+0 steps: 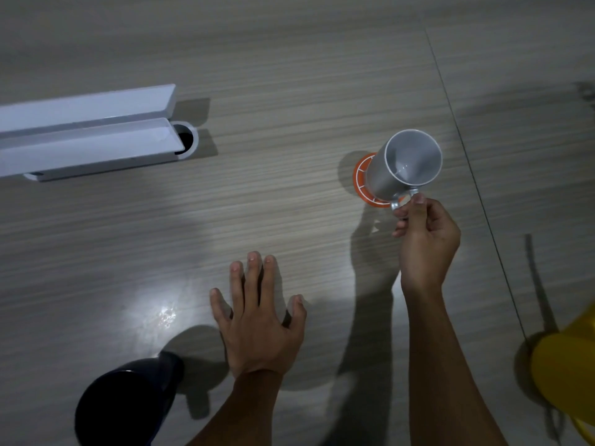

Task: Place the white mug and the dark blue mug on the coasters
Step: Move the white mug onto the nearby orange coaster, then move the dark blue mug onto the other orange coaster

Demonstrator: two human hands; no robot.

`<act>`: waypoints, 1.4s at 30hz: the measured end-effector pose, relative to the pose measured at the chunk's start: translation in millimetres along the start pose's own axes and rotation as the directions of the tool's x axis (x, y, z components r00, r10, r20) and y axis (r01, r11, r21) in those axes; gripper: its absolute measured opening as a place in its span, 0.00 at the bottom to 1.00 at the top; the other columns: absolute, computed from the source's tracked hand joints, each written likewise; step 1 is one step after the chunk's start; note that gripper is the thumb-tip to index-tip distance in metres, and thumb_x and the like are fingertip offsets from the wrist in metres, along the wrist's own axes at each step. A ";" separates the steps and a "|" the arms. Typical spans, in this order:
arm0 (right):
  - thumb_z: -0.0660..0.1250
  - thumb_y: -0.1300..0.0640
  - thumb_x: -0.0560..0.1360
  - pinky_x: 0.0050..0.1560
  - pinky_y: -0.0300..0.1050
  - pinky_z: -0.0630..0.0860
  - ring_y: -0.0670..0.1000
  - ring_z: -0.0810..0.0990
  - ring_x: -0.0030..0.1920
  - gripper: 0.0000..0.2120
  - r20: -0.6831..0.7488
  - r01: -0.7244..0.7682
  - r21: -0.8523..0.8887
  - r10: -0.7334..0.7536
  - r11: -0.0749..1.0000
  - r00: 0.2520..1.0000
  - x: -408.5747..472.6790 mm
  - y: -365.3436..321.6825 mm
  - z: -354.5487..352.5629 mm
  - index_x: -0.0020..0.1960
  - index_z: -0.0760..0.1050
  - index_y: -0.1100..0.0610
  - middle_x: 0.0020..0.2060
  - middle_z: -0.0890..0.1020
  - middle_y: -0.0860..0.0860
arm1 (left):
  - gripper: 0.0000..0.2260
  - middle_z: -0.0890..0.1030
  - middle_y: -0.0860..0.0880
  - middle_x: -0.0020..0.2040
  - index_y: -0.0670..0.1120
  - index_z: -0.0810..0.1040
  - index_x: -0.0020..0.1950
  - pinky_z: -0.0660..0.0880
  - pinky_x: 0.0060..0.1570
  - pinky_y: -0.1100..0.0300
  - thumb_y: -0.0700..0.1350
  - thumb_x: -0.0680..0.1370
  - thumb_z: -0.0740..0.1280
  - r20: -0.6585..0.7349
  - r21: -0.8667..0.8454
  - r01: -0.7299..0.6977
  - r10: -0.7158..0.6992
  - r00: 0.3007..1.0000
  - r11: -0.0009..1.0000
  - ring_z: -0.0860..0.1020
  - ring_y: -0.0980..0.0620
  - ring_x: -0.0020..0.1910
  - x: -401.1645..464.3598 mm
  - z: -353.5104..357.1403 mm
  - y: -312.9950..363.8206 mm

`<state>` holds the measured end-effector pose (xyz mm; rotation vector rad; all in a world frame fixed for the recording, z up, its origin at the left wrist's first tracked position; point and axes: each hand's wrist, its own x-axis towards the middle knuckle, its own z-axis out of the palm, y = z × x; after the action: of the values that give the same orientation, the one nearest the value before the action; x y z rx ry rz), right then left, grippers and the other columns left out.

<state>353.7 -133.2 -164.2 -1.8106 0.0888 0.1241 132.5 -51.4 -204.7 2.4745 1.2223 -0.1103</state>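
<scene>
Wood-grain table (289,91) — white mug (402,165) on orange coaster (360,178).

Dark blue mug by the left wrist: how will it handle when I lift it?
The dark blue mug looks glossy and rigid, so probably slick and breakable if knocked. It seems tall for its base, so a sideways nudge may tip it. Its handle is hard to make out; the left hand, flat beside it, may need to grip the body.

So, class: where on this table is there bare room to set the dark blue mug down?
Bare wood lies between the white tray and the white mug, and beyond both. The left hand rests flat beside the dark blue mug. It is crowded where the right hand holds the white mug on the orange coaster.
</scene>
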 end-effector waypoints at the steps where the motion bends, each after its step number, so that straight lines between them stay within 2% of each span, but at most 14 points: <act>1: 0.64 0.49 0.81 0.38 0.44 0.76 0.44 0.79 0.34 0.13 0.002 0.003 -0.003 -0.003 1.000 1.000 -0.7 0.3 -0.1 0.40 0.79 0.49 0.34 0.84 0.45 | 0.34 0.53 0.52 0.83 0.53 0.52 0.81 0.47 0.76 0.35 0.61 0.78 0.56 0.000 0.002 0.001 -0.001 1.000 1.000 0.47 0.49 0.82 0.1 0.2 -0.1; 7: 0.65 0.47 0.80 0.39 0.50 0.76 0.45 0.78 0.33 0.13 0.009 0.014 -0.032 -0.014 0.999 1.000 -0.9 -3.8 -2.8 0.38 0.79 0.46 0.34 0.84 0.46 | 0.33 0.52 0.51 0.83 0.53 0.50 0.81 0.46 0.76 0.35 0.62 0.78 0.54 0.004 0.009 -0.001 0.001 1.000 1.000 0.45 0.49 0.82 -0.8 1.1 -2.0; 10: 0.67 0.48 0.80 0.40 0.52 0.79 0.44 0.80 0.34 0.07 0.015 0.020 -0.057 -0.020 0.998 1.000 -4.7 -3.3 -8.2 0.44 0.80 0.46 0.36 0.84 0.46 | 0.33 0.51 0.52 0.83 0.54 0.50 0.81 0.45 0.76 0.35 0.62 0.78 0.53 0.009 0.004 0.000 0.000 1.000 1.000 0.45 0.49 0.82 -0.5 0.2 -1.3; 12: 0.68 0.49 0.79 0.43 0.54 0.82 0.47 0.83 0.38 0.04 0.018 0.026 -0.090 -0.024 0.996 1.000 -10.8 1.5 -15.1 0.49 0.80 0.48 0.43 0.85 0.48 | 0.33 0.50 0.52 0.83 0.54 0.49 0.81 0.45 0.77 0.35 0.62 0.78 0.53 0.018 -0.002 -0.006 0.006 1.000 1.000 0.44 0.49 0.82 -0.5 -0.9 -0.4; 14: 0.69 0.52 0.78 0.49 0.55 0.84 0.50 0.84 0.47 0.07 -0.011 0.026 -0.133 -0.028 0.991 1.000 -19.6 9.4 -24.5 0.54 0.80 0.52 0.52 0.85 0.53 | 0.33 0.50 0.52 0.83 0.53 0.50 0.81 0.45 0.76 0.35 0.62 0.79 0.54 0.019 -0.002 -0.018 0.018 1.000 1.000 0.44 0.49 0.82 -1.2 -2.6 0.1; 17: 0.70 0.58 0.79 0.54 0.40 0.81 0.39 0.82 0.49 0.09 -0.008 0.018 -0.188 -0.020 0.982 1.000 -41.9 16.8 -38.3 0.58 0.81 0.57 0.55 0.83 0.52 | 0.33 0.51 0.50 0.83 0.52 0.50 0.81 0.45 0.76 0.35 0.62 0.79 0.53 0.015 0.028 -0.032 0.031 0.999 0.999 0.46 0.46 0.82 -3.0 -6.4 -0.1; 19: 0.70 0.58 0.79 0.56 0.35 0.79 0.39 0.82 0.51 0.10 0.063 0.005 -0.238 0.011 0.971 0.998 -64.4 22.2 -47.3 0.60 0.81 0.58 0.56 0.83 0.53 | 0.32 0.52 0.49 0.83 0.51 0.51 0.81 0.46 0.76 0.34 0.62 0.80 0.52 0.017 0.047 -0.034 0.034 0.999 0.998 0.47 0.45 0.82 -3.7 -8.9 1.3; 22: 0.69 0.55 0.80 0.64 0.47 0.78 0.49 0.81 0.58 0.11 0.190 0.066 -0.342 0.000 0.937 0.982 -103.6 30.4 -59.6 0.60 0.81 0.56 0.58 0.83 0.53 | 0.31 0.52 0.50 0.83 0.52 0.51 0.81 0.46 0.76 0.36 0.62 0.80 0.51 0.014 0.034 -0.048 0.047 0.999 0.998 0.48 0.46 0.82 -4.4 -12.5 1.4; 27: 0.67 0.56 0.81 0.74 0.39 0.63 0.51 0.69 0.75 0.17 0.431 0.198 -0.479 0.033 0.855 0.902 -166.3 48.3 -69.9 0.68 0.77 0.58 0.74 0.73 0.52 | 0.28 0.53 0.53 0.83 0.54 0.53 0.81 0.49 0.79 0.45 0.59 0.82 0.51 -0.004 -0.040 -0.143 0.143 0.990 0.989 0.48 0.52 0.81 -54.2 -13.0 -40.3; 30: 0.66 0.57 0.81 0.81 0.51 0.59 0.53 0.60 0.81 0.18 0.535 0.331 -0.487 -0.023 0.809 0.844 -196.3 60.6 -66.6 0.70 0.75 0.59 0.79 0.68 0.54 | 0.26 0.58 0.53 0.82 0.54 0.57 0.80 0.52 0.78 0.47 0.58 0.82 0.52 -0.002 -0.036 -0.188 0.188 0.982 0.982 0.51 0.52 0.81 -106.8 -14.2 -78.7; 34: 0.67 0.55 0.80 0.81 0.61 0.55 0.59 0.55 0.82 0.25 0.636 0.506 -0.493 -0.104 0.707 0.764 -229.2 72.9 -53.3 0.75 0.70 0.59 0.81 0.63 0.56 | 0.25 0.57 0.57 0.81 0.54 0.60 0.79 0.52 0.78 0.53 0.58 0.82 0.53 0.001 -0.121 -0.232 0.234 0.972 0.965 0.53 0.57 0.80 -151.7 -18.4 -123.9; 37: 0.61 0.46 0.80 0.81 0.61 0.46 0.58 0.50 0.83 0.30 0.698 0.581 -0.509 -0.091 0.636 0.710 -248.3 77.1 -41.2 0.79 0.64 0.56 0.82 0.58 0.55 | 0.21 0.70 0.55 0.75 0.51 0.72 0.73 0.63 0.74 0.52 0.53 0.81 0.59 -0.099 -0.282 -0.189 0.168 0.981 0.941 0.65 0.57 0.76 -168.9 -22.0 -148.4; 39: 0.55 0.40 0.79 0.81 0.62 0.42 0.58 0.47 0.83 0.34 0.735 0.642 -0.521 -0.086 0.562 0.673 -263.5 79.1 -33.2 0.81 0.60 0.55 0.83 0.55 0.55 | 0.17 0.78 0.54 0.67 0.50 0.77 0.67 0.73 0.65 0.50 0.51 0.79 0.62 -0.173 -0.402 -0.111 0.043 0.984 0.909 0.74 0.56 0.67 -179.3 -29.1 -160.1; 42: 0.53 0.37 0.78 0.81 0.64 0.44 0.60 0.49 0.83 0.37 0.751 0.698 -0.530 -0.116 0.481 0.650 -276.7 79.9 -27.4 0.80 0.59 0.56 0.83 0.56 0.58 | 0.11 0.80 0.55 0.58 0.51 0.78 0.60 0.78 0.56 0.54 0.48 0.78 0.66 -0.206 -0.586 0.001 -0.150 0.967 0.810 0.78 0.59 0.57 -184.6 -48.1 -164.7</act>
<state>70.3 -180.7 -198.0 -2.5221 -1.1309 0.4600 -114.7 -81.4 -166.2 1.9295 1.2192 0.4965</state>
